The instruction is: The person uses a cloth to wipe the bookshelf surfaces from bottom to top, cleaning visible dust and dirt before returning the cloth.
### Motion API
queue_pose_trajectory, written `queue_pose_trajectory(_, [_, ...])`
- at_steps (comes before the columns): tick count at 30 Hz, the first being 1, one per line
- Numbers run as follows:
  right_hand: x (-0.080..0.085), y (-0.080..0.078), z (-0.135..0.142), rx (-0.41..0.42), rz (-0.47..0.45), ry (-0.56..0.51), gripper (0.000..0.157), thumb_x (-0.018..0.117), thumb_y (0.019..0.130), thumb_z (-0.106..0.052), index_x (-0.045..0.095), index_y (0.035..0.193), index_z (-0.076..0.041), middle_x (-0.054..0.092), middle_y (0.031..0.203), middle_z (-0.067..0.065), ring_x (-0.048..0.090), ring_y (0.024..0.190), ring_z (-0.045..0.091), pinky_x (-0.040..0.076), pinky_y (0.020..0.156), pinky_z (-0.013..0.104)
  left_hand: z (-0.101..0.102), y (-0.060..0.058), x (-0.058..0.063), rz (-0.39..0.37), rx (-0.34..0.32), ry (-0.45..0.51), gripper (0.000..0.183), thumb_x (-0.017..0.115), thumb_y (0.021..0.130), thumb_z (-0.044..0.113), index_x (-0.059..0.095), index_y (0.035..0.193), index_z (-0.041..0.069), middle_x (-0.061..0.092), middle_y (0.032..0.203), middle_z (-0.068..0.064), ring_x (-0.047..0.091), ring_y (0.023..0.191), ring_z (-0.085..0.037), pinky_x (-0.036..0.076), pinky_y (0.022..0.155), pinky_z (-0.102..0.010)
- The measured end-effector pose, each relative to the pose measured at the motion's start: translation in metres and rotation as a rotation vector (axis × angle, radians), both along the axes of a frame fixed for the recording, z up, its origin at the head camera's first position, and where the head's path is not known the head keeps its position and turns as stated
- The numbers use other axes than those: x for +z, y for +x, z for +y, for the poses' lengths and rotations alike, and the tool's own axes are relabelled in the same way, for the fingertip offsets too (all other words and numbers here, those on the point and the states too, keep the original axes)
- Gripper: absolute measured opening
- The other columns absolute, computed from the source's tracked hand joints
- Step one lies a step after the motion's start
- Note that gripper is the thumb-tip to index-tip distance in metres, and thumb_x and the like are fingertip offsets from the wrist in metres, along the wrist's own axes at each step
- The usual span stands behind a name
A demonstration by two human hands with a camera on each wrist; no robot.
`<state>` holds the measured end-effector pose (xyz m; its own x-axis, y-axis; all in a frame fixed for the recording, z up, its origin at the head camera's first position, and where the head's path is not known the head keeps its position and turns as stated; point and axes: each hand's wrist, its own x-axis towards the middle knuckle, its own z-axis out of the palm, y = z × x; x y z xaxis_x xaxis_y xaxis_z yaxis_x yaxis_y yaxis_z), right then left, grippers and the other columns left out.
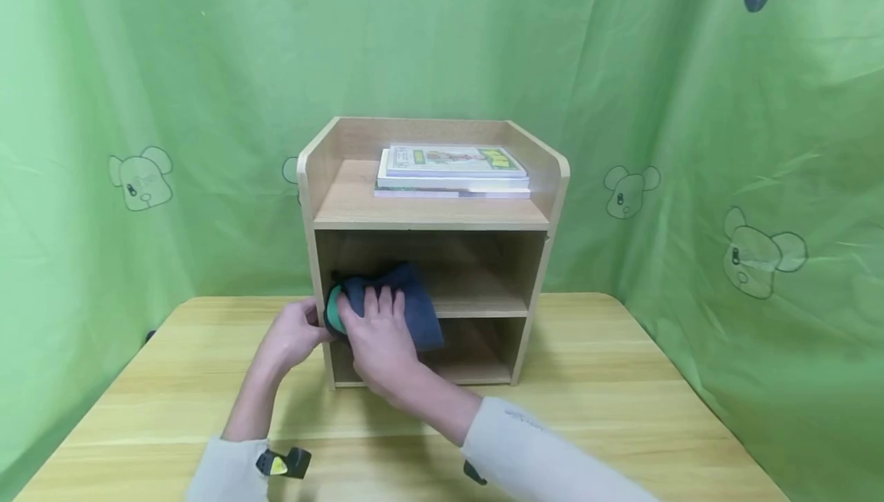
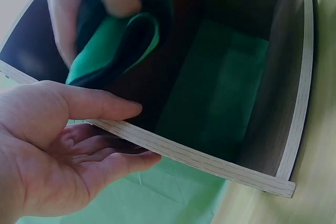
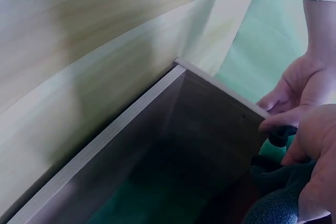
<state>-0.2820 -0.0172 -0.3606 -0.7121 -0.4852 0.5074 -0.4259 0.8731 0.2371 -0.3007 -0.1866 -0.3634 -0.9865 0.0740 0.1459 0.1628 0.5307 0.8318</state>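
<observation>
My right hand (image 1: 383,348) grips a folded cloth (image 1: 421,310), dark blue with a green part, at the left side of the small wooden shelf (image 1: 431,224). The cloth lies against the inner face of the left side panel, in front of the middle board. My left hand (image 1: 293,337) holds the front edge of that panel (image 2: 210,161), thumb inside and fingers outside. In the left wrist view, the green fold (image 2: 100,51) shows just above the left thumb. The right wrist view shows the bunched cloth (image 3: 281,203) under the right fingers.
Several books (image 1: 452,172) lie stacked on the shelf's top. The shelf stands on a light wooden table (image 1: 608,410), with two compartments facing me. A green curtain (image 1: 228,49) with printed animal faces surrounds the table's back and sides.
</observation>
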Motion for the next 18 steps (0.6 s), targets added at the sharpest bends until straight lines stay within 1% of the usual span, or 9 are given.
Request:
queue_pose_trajectory(3, [-0.003,-0.001,-0.005,0.007,0.039,-0.011,0.074,0.08,0.08,-0.027,0.047,0.146,-0.025,0.059,0.135,0.021,0.055,0.126,0.045,0.042,0.11,0.06,0.001,-0.002,-0.001,0.018,-0.006,0.005,0.043,0.072,0.084,0.003,0.066,0.126,0.0,0.069,0.125,-0.023,0.065,0.117,-0.037,0.055,0.096,-0.048])
queue_pose_trajectory(5, [-0.005,-0.001,-0.005,0.01,0.061,0.003,0.077,0.081,0.079,-0.03,0.047,0.148,-0.026,0.058,0.135,0.021,0.055,0.127,0.044,0.042,0.109,0.06,0.0,-0.002,-0.001,0.023,-0.012,0.009,0.043,0.071,0.084,0.002,0.065,0.127,-0.001,0.069,0.125,-0.023,0.065,0.118,-0.038,0.055,0.097,-0.049])
queue_pose_trajectory(7, [-0.006,0.0,-0.003,0.016,0.054,0.023,0.08,0.082,0.079,-0.031,0.045,0.15,-0.027,0.057,0.138,0.021,0.054,0.129,0.044,0.041,0.11,0.06,0.0,-0.002,-0.002,0.024,-0.01,0.005,0.042,0.07,0.084,0.002,0.065,0.126,-0.001,0.069,0.125,-0.023,0.065,0.118,-0.038,0.054,0.097,-0.049])
queue_pose_trajectory(9, [-0.006,0.002,0.001,0.023,0.022,0.041,0.084,0.083,0.078,-0.032,0.043,0.152,-0.028,0.055,0.141,0.021,0.052,0.131,0.044,0.041,0.111,0.06,0.0,-0.001,-0.003,0.019,-0.009,0.0,0.04,0.07,0.085,0.003,0.065,0.125,-0.001,0.069,0.124,-0.023,0.065,0.118,-0.038,0.054,0.098,-0.05])
queue_pose_trajectory(12, [-0.003,0.005,0.007,0.024,-0.049,0.056,0.088,0.084,0.077,-0.031,0.04,0.154,-0.028,0.051,0.145,0.02,0.049,0.135,0.044,0.039,0.112,0.059,0.0,-0.001,-0.005,0.021,-0.006,-0.003,0.038,0.071,0.085,0.004,0.066,0.123,-0.001,0.071,0.121,-0.022,0.066,0.116,-0.036,0.054,0.098,-0.05])
queue_pose_trajectory(18, [0.003,0.003,0.025,-0.009,-0.154,0.036,0.091,0.083,0.079,-0.027,0.035,0.156,-0.027,0.048,0.149,0.022,0.044,0.139,0.046,0.034,0.116,0.061,0.0,-0.002,-0.003,-0.003,-0.006,-0.016,0.039,0.069,0.087,0.004,0.065,0.125,0.001,0.072,0.118,-0.02,0.067,0.111,-0.032,0.054,0.095,-0.049])
